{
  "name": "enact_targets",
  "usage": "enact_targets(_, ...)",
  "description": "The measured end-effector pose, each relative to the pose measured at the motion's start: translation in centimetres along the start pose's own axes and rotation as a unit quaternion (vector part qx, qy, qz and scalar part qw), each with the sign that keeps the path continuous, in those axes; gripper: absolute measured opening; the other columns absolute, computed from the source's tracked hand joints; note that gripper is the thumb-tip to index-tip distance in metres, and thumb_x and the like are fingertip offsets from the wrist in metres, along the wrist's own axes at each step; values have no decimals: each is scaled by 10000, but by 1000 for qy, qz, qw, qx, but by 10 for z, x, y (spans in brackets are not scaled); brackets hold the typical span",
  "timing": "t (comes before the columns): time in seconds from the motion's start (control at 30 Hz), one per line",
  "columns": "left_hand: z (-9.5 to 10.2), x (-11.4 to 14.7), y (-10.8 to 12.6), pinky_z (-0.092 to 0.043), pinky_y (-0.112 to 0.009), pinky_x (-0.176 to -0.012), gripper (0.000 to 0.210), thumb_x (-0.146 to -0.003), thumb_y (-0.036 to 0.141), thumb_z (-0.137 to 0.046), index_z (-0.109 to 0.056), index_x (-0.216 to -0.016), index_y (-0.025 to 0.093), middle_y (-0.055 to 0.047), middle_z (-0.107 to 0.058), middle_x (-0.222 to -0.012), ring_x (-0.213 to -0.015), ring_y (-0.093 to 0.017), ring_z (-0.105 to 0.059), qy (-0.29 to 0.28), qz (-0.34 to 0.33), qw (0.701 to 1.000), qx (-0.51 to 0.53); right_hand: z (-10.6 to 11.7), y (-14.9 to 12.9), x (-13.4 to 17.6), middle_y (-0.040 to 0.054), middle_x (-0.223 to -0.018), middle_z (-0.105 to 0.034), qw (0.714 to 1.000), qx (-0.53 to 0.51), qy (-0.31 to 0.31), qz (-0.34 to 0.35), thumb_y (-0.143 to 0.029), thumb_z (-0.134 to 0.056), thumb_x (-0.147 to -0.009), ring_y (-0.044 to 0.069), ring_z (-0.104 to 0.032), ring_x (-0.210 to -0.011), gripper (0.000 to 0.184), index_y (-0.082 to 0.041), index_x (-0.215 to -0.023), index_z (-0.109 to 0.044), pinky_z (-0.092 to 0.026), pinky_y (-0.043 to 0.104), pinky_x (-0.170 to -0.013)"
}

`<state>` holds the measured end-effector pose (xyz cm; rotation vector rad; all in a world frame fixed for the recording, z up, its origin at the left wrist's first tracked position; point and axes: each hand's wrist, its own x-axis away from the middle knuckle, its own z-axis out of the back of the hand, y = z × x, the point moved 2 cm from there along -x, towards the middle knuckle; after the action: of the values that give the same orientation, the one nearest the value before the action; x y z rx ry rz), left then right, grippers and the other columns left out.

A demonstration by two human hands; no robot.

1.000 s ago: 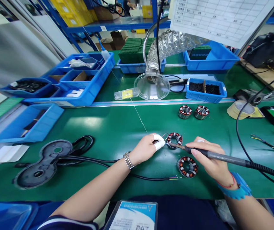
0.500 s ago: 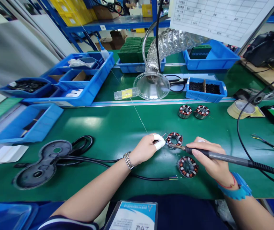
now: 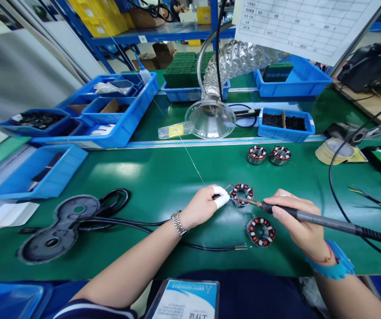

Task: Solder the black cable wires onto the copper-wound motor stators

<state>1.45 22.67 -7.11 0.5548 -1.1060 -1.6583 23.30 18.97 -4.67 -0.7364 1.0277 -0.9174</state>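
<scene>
My left hand [image 3: 206,204], with white tape on a fingertip, pinches a thin solder wire [image 3: 190,158] at the left rim of a copper-wound motor stator [image 3: 242,193] on the green mat. My right hand [image 3: 298,221] grips a soldering iron [image 3: 313,217]; its tip rests at the near edge of that stator. A second stator [image 3: 260,231] lies just in front, below the iron. Two more stators [image 3: 269,155] stand farther back.
A clear fume funnel [image 3: 210,118] on a silver hose hangs behind. Blue bins [image 3: 110,110] stand left and rear, a small bin [image 3: 286,124] of black parts to the right. A black plate [image 3: 64,223] with cables lies left; tape roll [image 3: 335,151] at right.
My right hand and the soldering iron have shifted slightly to the right, the tip staying at the stator. My left hand has not moved.
</scene>
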Motion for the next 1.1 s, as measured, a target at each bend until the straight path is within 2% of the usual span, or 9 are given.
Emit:
enact_targets(0.37, 0, -1, -1, -389, -252, -682, 155, -784, 252, -490, -571, -703, 147, -17, -570, -753, -710, -143, -512, -3, 2, 1000, -1, 15, -6, 3, 37, -734, -619, 999, 18, 37, 4, -156, -555, -769, 152, -528, -647, 205, -225, -927, -664, -416, 302, -582)
enact_targets(0.47, 0, -1, 0, -393, -253, -687, 162, -784, 248, -482, -571, -694, 147, -20, -575, -749, -714, -147, -517, -3, -4, 1000, -1, 33, -4, 8, 32, -749, -622, 995, 52, 85, 2, -160, -574, -758, 165, -537, -684, 202, -246, -913, -669, -419, 315, -617)
enact_targets(0.57, 0, -1, 2, -391, -251, -675, 169, -779, 262, -478, -571, -691, 151, -17, -578, -738, -702, -148, -518, -5, -4, 1000, -2, 62, 1, 10, 24, -721, -622, 982, 125, 138, -15, -206, -590, -754, 162, -542, -666, 164, -245, -889, -676, -432, 322, -641)
enact_targets(0.7, 0, -1, 4, -391, -257, -659, 178, -775, 281, -473, -574, -698, 157, -19, -589, -747, -695, -153, -520, -6, -1, 1000, -4, 110, 20, 6, 45, -796, -655, 937, 268, 218, -57, -305, -565, -776, 175, -583, -686, 182, -213, -892, -672, -469, 361, -717)
enact_targets(0.8, 0, 0, 4, -396, -257, -665, 182, -782, 284, -464, -569, -704, 159, -15, -595, -760, -698, -153, -527, -10, -5, 1000, -3, 146, 47, 0, 85, -900, -662, 880, 377, 285, -40, -342, -540, -785, 208, -603, -799, 269, -179, -965, -656, -474, 373, -774)
enact_targets(0.87, 0, 1, 5, -398, -255, -666, 186, -786, 286, -462, -564, -699, 158, -14, -596, -759, -703, -154, -532, -11, -7, 1000, -7, 166, 70, -1, 109, -935, -656, 838, 453, 303, -21, -360, -548, -772, 224, -597, -846, 330, -159, -1016, -643, -467, 370, -798)
enact_targets(0.9, 0, 1, 5, -399, -257, -666, 190, -787, 290, -464, -565, -696, 157, -15, -596, -757, -707, -156, -535, -10, -7, 1000, -10, 173, 81, -2, 118, -940, -653, 827, 478, 294, -16, -368, -550, -768, 229, -597, -847, 355, -152, -1037, -636, -469, 365, -790)
enact_targets(1.0, -1, 3, 4, -414, -274, -691, 205, -789, 311, -484, -592, -710, 156, -25, -611, -773, -729, -165, -550, -5, -4, 1000, -9, 181, 103, -3, 125, -912, -657, 842, 492, 218, -26, -375, -533, -782, 232, -614, -793, 369, -140, -1052, -622, -481, 343, -730)
enact_targets(1.1, 4, 4, 1, -436, -299, -774, 214, -775, 348, -532, -632, -742, 162, -48, -635, -923, -837, -182, -571, 29, -2, 999, 38, 160, 92, -3, 80, -773, -661, 880, 432, 196, -26, -345, -484, -828, 192, -623, -656, 342, -165, -1107, -567, -480, 300, -660)
